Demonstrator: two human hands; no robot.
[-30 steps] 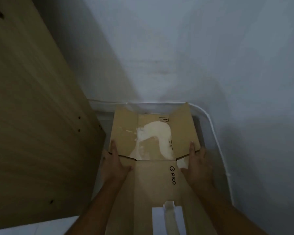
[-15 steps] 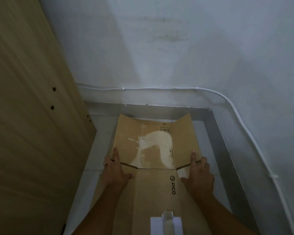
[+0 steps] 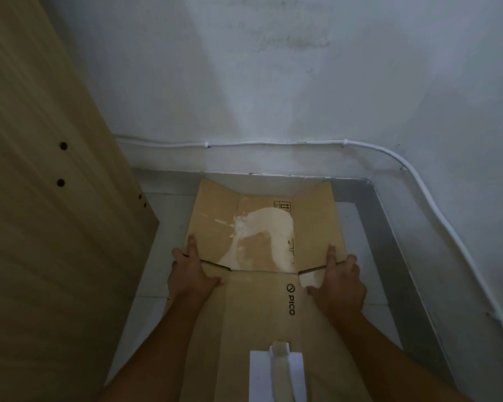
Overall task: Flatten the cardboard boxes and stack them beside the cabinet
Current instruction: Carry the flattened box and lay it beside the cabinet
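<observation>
Your left hand [image 3: 190, 278] and right hand [image 3: 339, 285] lie open, palms pressed flat on the flattened brown cardboard box [image 3: 266, 256], which lies on the pale floor [image 3: 157, 227] at lower centre of the frame, just right of the tall light-wood cabinet [image 3: 50, 213].

We have little room here. The cabinet [image 3: 50, 213] walls off the whole left side, and a narrow strip of bare floor [image 3: 169, 227] runs between it and the flattened cardboard box [image 3: 262, 256]. Our left hand [image 3: 190, 277] fills the near end of that strip. On the right, our right hand [image 3: 339, 282] sits beside another floor strip, bounded by a grey ledge [image 3: 389, 256]. The far wall [image 3: 273, 82] and its white cable [image 3: 273, 144] close off the far side.
</observation>
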